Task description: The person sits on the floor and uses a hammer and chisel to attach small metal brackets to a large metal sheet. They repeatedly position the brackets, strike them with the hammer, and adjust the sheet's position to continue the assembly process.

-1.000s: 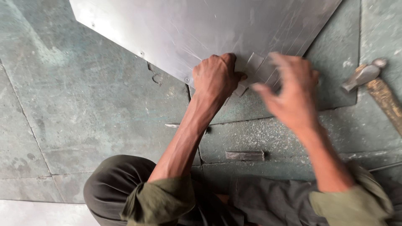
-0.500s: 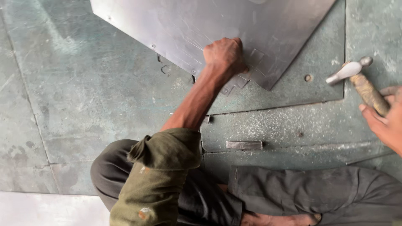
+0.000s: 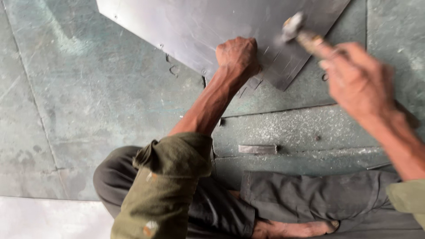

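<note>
At the far left lies the worn grey-green floor, scratched and streaked, with a pale strip along the bottom left corner. Moving right, a large sheet of grey metal lies flat on that floor, filling the upper middle of the view, its lower edge running diagonally down to a corner near the centre right; small holes dot that edge, and short cut marks show near the corner. The left hand rests on the sheet just above that edge, its fingers curled tight into a fist; whether they pinch anything inside cannot be told. Its forearm runs down to a rolled olive sleeve over a bent knee in dark trousers. Below and right of the fist, 1 small flat metal strip lies alone on the floor, near a chalky white patch. Further right, a hammer hangs over the sheet's corner, head blurred, its wooden handle slanting down into the right hand, whose fingers are wrapped around the handle. The right hand is blurred too, and sits above the floor, well apart from the left.
</note>
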